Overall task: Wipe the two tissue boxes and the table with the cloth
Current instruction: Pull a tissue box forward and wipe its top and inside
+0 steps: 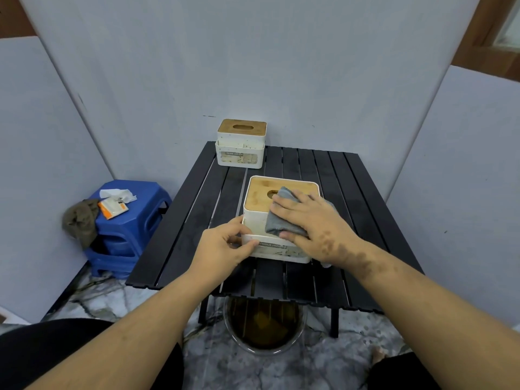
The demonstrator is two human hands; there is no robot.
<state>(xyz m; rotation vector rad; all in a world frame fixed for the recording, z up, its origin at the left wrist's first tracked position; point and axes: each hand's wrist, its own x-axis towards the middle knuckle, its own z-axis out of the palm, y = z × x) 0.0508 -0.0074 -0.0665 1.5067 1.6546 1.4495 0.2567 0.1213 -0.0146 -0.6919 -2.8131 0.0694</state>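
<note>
Cloth (284,218) under right hand (315,223)

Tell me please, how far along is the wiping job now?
Nothing looks finished yet. In hand: the right hand presses the grey cloth on the near tissue box, which the left hand steadies. Left: the far tissue box, visibly speckled, and the black table.

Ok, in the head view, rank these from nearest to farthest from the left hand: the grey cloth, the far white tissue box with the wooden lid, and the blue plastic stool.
1. Grey cloth: just right of the left hand, under the right hand on the near box.
2. Far white tissue box with the wooden lid: straight ahead, at the table's back edge.
3. Blue plastic stool: off to the left, on the floor.
</note>
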